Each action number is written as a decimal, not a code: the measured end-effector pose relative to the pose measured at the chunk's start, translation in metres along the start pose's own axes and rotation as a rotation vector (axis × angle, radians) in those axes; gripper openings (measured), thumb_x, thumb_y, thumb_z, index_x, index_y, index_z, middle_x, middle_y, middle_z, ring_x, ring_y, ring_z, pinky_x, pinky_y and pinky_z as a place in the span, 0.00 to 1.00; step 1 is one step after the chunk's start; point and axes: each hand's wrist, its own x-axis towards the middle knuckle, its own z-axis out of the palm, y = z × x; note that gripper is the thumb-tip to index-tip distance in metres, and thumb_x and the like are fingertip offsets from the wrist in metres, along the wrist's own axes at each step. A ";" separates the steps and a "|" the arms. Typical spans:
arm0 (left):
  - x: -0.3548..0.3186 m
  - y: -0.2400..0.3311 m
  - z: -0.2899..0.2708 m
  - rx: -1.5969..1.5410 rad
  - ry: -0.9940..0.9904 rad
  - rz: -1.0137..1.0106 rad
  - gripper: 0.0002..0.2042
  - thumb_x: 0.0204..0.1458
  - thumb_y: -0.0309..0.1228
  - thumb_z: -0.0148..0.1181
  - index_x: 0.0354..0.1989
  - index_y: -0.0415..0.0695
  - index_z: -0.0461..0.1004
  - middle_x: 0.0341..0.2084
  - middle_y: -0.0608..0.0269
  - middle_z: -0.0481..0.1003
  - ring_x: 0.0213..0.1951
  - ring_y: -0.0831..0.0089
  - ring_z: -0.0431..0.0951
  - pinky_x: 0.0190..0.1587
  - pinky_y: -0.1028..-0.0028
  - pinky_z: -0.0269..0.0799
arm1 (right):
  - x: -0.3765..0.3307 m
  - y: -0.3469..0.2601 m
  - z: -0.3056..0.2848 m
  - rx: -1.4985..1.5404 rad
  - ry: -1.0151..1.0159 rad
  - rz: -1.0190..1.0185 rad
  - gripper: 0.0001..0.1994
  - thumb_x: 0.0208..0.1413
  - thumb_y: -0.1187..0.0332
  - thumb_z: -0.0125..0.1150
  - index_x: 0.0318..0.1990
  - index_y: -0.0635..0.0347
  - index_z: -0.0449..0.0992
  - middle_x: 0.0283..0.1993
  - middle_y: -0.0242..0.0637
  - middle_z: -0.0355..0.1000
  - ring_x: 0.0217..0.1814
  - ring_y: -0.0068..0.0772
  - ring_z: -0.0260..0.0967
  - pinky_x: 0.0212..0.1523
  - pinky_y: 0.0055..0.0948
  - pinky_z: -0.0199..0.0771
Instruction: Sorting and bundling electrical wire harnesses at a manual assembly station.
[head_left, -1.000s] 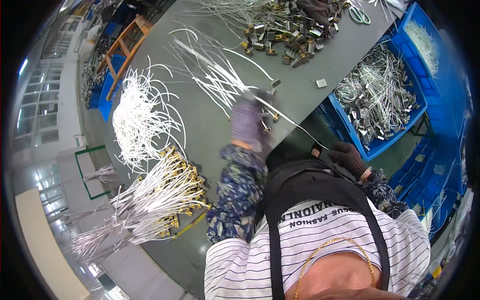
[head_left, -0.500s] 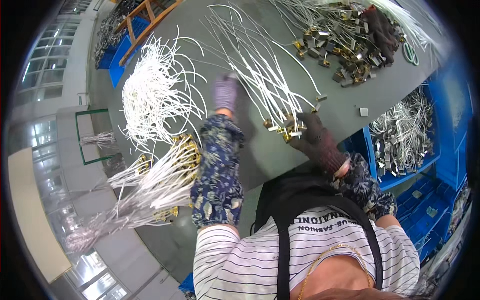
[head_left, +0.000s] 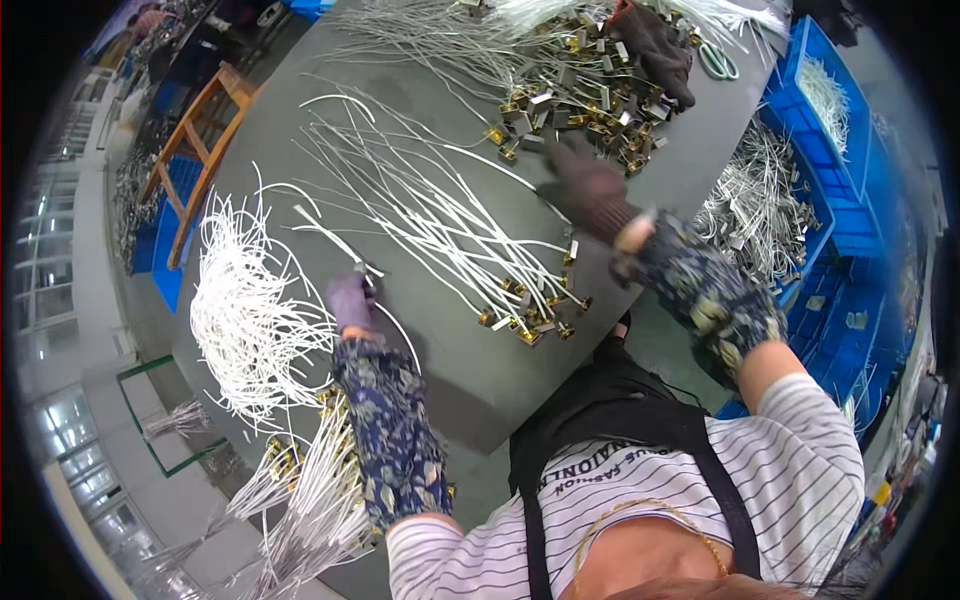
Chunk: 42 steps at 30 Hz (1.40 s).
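My left hand (head_left: 352, 298), in a purple glove, is closed on a few white tubes (head_left: 342, 243) at the right edge of a big tangled heap of white tubes (head_left: 250, 320). My right hand (head_left: 592, 190), in a dark maroon glove, reaches over the near edge of a pile of small metal-cased parts with wires (head_left: 585, 105). Its fingers look apart, though slightly blurred. Between my hands lies a loose bundle of white-sleeved wires (head_left: 470, 235), with brass-and-silver ends (head_left: 530, 310) toward me. Another sleeved wire passes partly under my right hand.
Finished-looking sleeved wires (head_left: 320, 480) hang over the table's left edge. A dark glove (head_left: 655, 55) and green-handled scissors (head_left: 718, 62) lie by the pile. Blue bins (head_left: 825, 225) with wired parts stand right. A wooden frame (head_left: 195, 145) is at far left.
My right hand has left the bundle's metal ends and moved away from me to the parts pile. My left hand has gone to the white tubes and closed on some. The view has shifted.
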 end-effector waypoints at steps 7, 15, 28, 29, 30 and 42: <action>-0.111 0.041 0.028 -0.971 -0.049 0.084 0.09 0.56 0.33 0.64 0.35 0.44 0.69 0.22 0.68 0.67 0.24 0.76 0.69 0.23 0.78 0.64 | 0.052 0.023 0.008 0.333 -0.231 0.060 0.13 0.54 0.67 0.62 0.46 0.60 0.74 0.40 0.42 0.75 0.40 0.42 0.77 0.39 0.37 0.77; -0.184 0.111 0.105 -0.923 -0.036 -0.004 0.13 0.56 0.37 0.64 0.41 0.41 0.74 0.27 0.66 0.71 0.26 0.77 0.70 0.26 0.77 0.67 | -0.029 0.073 -0.056 1.430 -0.187 0.195 0.09 0.58 0.77 0.57 0.46 0.67 0.73 0.33 0.34 0.70 0.29 0.18 0.69 0.23 0.20 0.67; -0.236 0.166 0.286 -1.122 -0.533 -0.189 0.11 0.61 0.36 0.55 0.41 0.41 0.70 0.31 0.57 0.74 0.33 0.61 0.78 0.36 0.62 0.79 | -0.327 0.118 -0.150 1.157 -0.440 0.957 0.07 0.53 0.66 0.65 0.31 0.58 0.75 0.24 0.28 0.68 0.26 0.20 0.65 0.25 0.25 0.64; -0.236 0.168 0.288 -1.079 -0.565 -0.190 0.11 0.62 0.37 0.54 0.42 0.40 0.69 0.31 0.57 0.73 0.32 0.63 0.77 0.33 0.64 0.79 | -0.355 0.138 -0.151 0.947 -0.465 1.052 0.07 0.53 0.66 0.64 0.31 0.58 0.75 0.23 0.29 0.68 0.23 0.21 0.65 0.24 0.26 0.63; -0.235 0.170 0.288 -1.065 -0.507 -0.224 0.12 0.62 0.37 0.54 0.43 0.41 0.68 0.33 0.55 0.74 0.32 0.62 0.78 0.33 0.63 0.80 | -0.382 0.155 -0.153 0.665 -0.498 1.202 0.07 0.53 0.67 0.64 0.30 0.59 0.75 0.23 0.30 0.68 0.21 0.22 0.64 0.22 0.27 0.62; -0.161 0.219 0.203 -1.027 -0.300 0.328 0.12 0.62 0.36 0.54 0.41 0.38 0.68 0.35 0.46 0.78 0.34 0.56 0.81 0.36 0.59 0.83 | -0.429 0.200 -0.168 0.723 -0.527 1.202 0.09 0.53 0.64 0.63 0.30 0.60 0.74 0.22 0.31 0.67 0.19 0.22 0.61 0.19 0.26 0.58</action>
